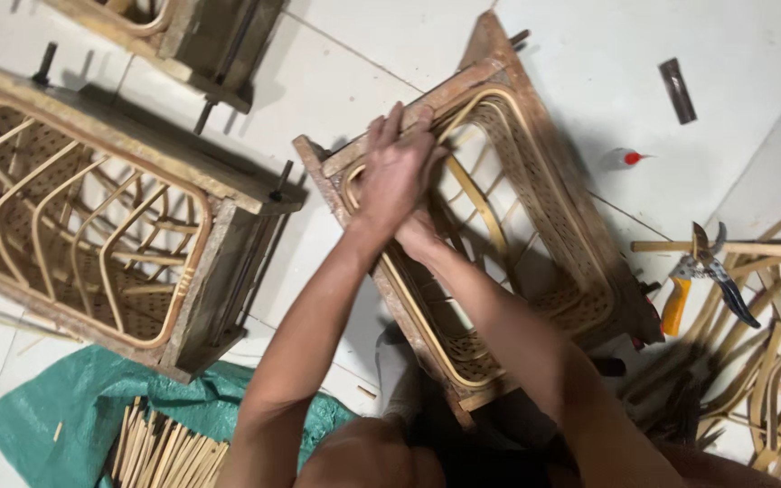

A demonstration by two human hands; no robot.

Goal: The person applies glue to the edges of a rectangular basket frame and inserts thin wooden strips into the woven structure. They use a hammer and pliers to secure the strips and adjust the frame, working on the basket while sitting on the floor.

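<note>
nearest the camera, a bundle of split cane strips (160,452) is seen lying on a green tarp (65,398) on the tiled floor (381,45). further out, the left hand (397,172) is laid flat over the top rail of a wooden frame with woven cane (499,244), its grip spread loosely and pressed on the rail. the right hand (419,237) is mostly hidden beneath it; its grip cannot be told. pruning shears (707,276) are lying to the right among cane offcuts, and a second frame (92,217) stands to the left.
</note>
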